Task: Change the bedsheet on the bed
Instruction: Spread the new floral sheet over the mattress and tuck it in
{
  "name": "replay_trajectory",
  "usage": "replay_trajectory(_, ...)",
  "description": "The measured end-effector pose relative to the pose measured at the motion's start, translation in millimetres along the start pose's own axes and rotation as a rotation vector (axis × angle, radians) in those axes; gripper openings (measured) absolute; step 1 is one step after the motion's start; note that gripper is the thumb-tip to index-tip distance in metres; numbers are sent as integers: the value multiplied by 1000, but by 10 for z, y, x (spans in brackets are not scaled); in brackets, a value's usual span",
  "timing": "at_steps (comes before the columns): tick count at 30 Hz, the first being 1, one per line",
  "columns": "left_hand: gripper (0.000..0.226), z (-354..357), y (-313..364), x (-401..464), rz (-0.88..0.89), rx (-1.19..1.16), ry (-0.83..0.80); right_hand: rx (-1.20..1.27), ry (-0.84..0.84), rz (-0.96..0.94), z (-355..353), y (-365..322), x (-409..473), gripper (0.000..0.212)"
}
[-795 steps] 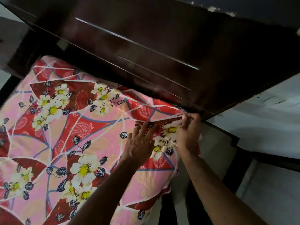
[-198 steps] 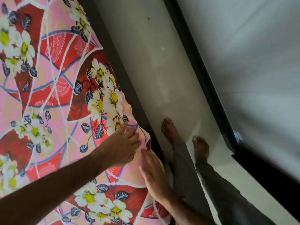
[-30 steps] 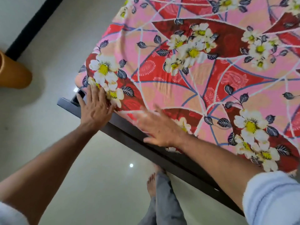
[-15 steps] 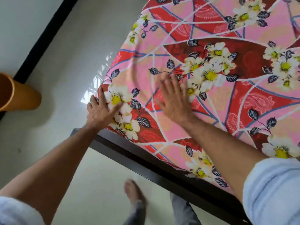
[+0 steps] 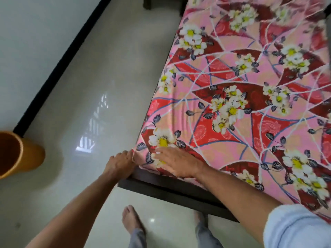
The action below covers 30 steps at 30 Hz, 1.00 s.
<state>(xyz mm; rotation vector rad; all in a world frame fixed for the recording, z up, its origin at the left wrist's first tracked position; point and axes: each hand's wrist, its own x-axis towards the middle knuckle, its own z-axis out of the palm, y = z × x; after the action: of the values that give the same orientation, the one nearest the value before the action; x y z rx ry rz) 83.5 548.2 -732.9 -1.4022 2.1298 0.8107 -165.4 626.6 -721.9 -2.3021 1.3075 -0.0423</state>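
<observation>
A pink and red bedsheet (image 5: 238, 97) with white flowers covers the mattress on the right. Its near left corner lies above the dark bed frame (image 5: 172, 189). My left hand (image 5: 120, 162) is at that corner, fingers closed on the sheet's edge at the side of the mattress. My right hand (image 5: 176, 162) lies flat on top of the sheet just inside the corner, fingers spread and pointing left. Small creases run across the sheet near the corner.
An orange-brown tube-shaped bin (image 5: 17, 154) lies on the glossy pale floor (image 5: 100, 83) at the left. A black skirting strip (image 5: 60, 59) runs along the white wall. My bare feet (image 5: 131, 220) stand by the bed frame.
My right hand has slid back from further up the sheet to the corner. My left hand has moved off the top onto the sheet's edge and closed on it.
</observation>
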Motion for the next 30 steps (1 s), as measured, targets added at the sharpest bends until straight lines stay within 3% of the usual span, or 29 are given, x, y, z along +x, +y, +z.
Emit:
replay_trajectory(5, 55, -913, -56, -126, 250, 117, 147, 15, 97, 450, -748, 8, 287, 58)
replay_trajectory(12, 52, -1594, 27, 161, 453, 195, 184, -44, 132, 577, -848, 596, 357, 58)
replay_trajectory(15, 52, -1779, 25, 448, 561, 273, 184, -63, 131, 722, -818, 1086, 370, 65)
replay_trajectory(19, 51, -2040, 100, 1125, 740, 355, 258, 12, 360, 1095, -788, 1862, 591, 63)
replay_trajectory(21, 51, -2156, 257, 1698, 871, 393, 265, -2, 427, 1188, -688, 2071, 758, 66)
replay_trajectory(23, 47, -2218, 581, 2364, 1032, 433, 297, -91, 394, 1080, -409, 1972, 963, 70)
replay_trajectory(26, 48, -2312, 1102, 3137, 1124, 530, 375, -214, 230, 583, -111, 1401, 1323, 70)
replay_trajectory(30, 57, -2102, 1666, 3470, 1350, 785, 258, -136, 76, 318, 261, 498, 1569, 65)
